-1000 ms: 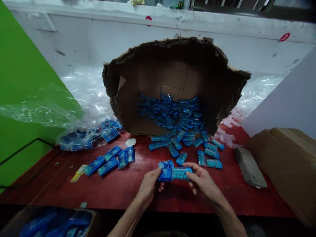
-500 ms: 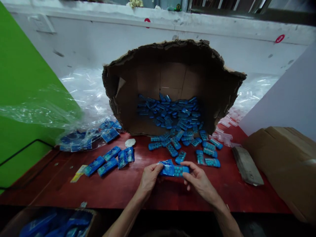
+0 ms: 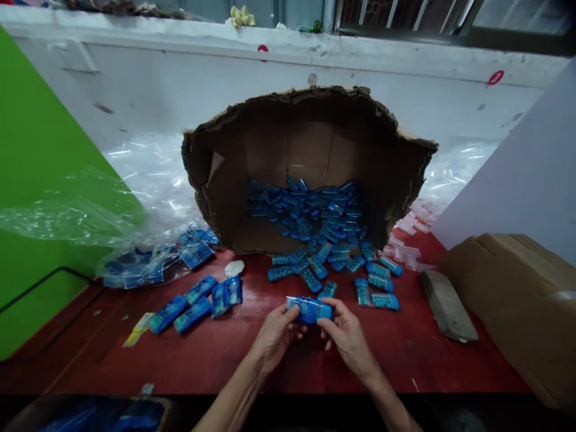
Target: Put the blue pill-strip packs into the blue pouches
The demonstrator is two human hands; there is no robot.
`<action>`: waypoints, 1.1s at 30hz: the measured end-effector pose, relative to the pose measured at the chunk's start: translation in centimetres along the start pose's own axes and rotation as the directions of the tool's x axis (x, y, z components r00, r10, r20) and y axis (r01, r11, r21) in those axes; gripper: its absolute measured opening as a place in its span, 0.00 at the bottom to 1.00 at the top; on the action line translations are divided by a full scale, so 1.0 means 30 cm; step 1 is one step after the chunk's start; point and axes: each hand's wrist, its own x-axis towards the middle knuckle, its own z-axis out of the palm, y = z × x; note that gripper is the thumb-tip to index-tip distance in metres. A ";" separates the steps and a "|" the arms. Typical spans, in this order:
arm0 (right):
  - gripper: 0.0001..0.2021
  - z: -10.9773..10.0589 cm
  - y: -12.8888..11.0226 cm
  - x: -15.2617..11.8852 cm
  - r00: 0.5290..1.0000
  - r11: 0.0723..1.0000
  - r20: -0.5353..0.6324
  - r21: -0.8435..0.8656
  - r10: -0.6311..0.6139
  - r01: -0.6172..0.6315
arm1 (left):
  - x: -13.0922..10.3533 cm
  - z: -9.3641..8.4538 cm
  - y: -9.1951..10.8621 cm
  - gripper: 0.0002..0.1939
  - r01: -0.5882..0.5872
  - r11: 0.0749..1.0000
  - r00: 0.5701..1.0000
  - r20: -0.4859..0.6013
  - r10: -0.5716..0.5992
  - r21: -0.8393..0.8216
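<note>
Above the table's front part, my left hand (image 3: 276, 336) pinches the left end of a blue printed plastic sleeve (image 3: 306, 309). My right hand (image 3: 346, 336) grips the blue end of a small plastic container (image 3: 325, 311), between thumb and fingers. Most of that container sits inside the sleeve; only its right end shows. Just beyond my hands lie loose clear-and-blue containers of small balls (image 3: 310, 280), with many more heaped in a torn-edged cardboard box (image 3: 265, 138) lying open towards me. Several sleeved containers (image 3: 192, 315) rest on the table to the left.
Sleeves in clear plastic wrap (image 3: 153, 264) lie at the back left. On the right are a grey flat stack (image 3: 450, 309), a closed cardboard box (image 3: 504, 300) and clear plastic pieces (image 3: 407, 255). A bin of blue packs (image 3: 135, 414) stands below the front left edge.
The container has slid left into the sleeve, so its balls no longer show. My right hand has come closer to my left. The view has tilted up slightly.
</note>
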 end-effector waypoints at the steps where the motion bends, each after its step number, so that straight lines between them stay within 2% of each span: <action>1: 0.20 0.001 -0.006 0.000 0.999 0.999 0.047 0.052 0.009 -0.012 | 0.001 0.000 -0.001 0.11 0.004 1.000 1.000 -0.009 -0.004 -0.015; 4: 0.20 -0.002 -0.030 -0.001 0.983 0.969 0.182 0.237 0.024 -0.068 | 0.002 -0.003 0.001 0.10 0.017 0.996 1.000 -0.014 -0.019 -0.093; 8: 0.21 -0.003 -0.041 0.008 0.975 0.913 0.220 0.392 0.031 -0.117 | -0.011 0.000 0.013 0.09 0.037 0.989 0.999 0.033 -0.033 -0.142; 13: 0.23 -0.003 -0.026 0.022 0.955 0.923 0.296 0.370 -0.007 -0.108 | -0.027 0.003 0.032 0.07 0.088 0.994 0.979 0.188 -0.076 -0.059; 18: 0.29 -0.020 -0.029 0.027 0.935 0.936 0.353 0.337 -0.024 -0.103 | -0.033 0.004 0.047 0.07 0.068 0.997 0.974 0.220 -0.057 -0.043; 20: 0.27 -0.019 -0.030 0.027 0.936 0.930 0.350 0.355 -0.034 -0.099 | -0.036 0.012 0.044 0.07 0.060 0.996 0.978 0.206 -0.045 -0.065; 23: 0.23 0.000 -0.024 0.018 0.957 0.931 0.285 0.362 -0.053 -0.056 | -0.039 0.027 0.024 0.06 0.030 0.994 0.990 0.140 -0.016 -0.105; 29: 0.20 0.060 0.001 -0.022 0.986 0.977 0.143 0.204 -0.090 0.059 | -0.048 0.031 -0.017 0.12 -0.002 0.995 0.999 0.031 0.006 -0.100; 31: 0.22 0.064 0.007 -0.022 0.985 0.976 0.143 0.208 -0.101 0.070 | -0.059 0.032 -0.014 0.11 -0.023 0.994 0.999 0.036 0.027 -0.110; 33: 0.22 0.054 0.011 -0.010 0.974 0.975 0.210 0.218 -0.081 0.035 | -0.075 0.028 -0.001 0.10 -0.022 0.991 0.999 0.037 0.027 -0.128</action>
